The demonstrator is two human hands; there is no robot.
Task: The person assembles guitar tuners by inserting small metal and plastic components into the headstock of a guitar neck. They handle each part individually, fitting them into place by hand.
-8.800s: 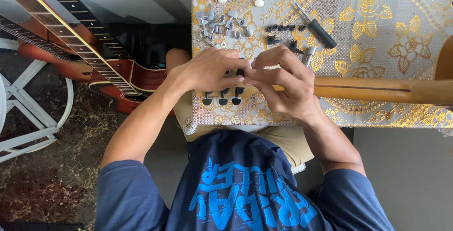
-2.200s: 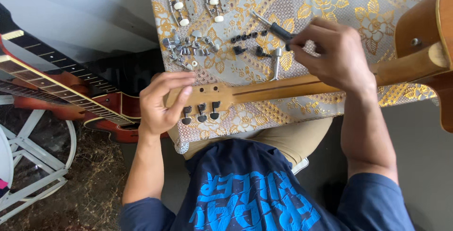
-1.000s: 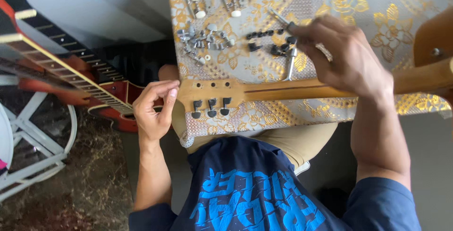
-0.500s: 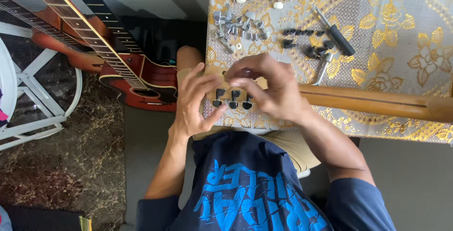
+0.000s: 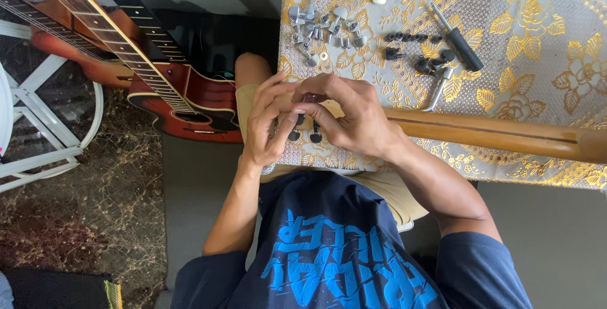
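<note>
Worktop (image 5: 544, 6) carries the guitar neck (image 5: 493, 135), long axis running right from the headstock (image 5: 303, 116) at the near edge. Both hands sit on the headstock: left hand (image 5: 265, 126) cups its left end, right hand (image 5: 354, 119) over the top, equally close. Right fingers (image 5: 319, 103) pinched narrow on a small dark part. Black tuner knobs (image 5: 314, 136) hang just below. Loose tuner parts (image 5: 322, 28) lie beyond the headstock.

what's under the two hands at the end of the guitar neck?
Two black tuning pegs poke out below the left hand and right hand, over the gold floral cloth. The headstock itself is covered.
</note>
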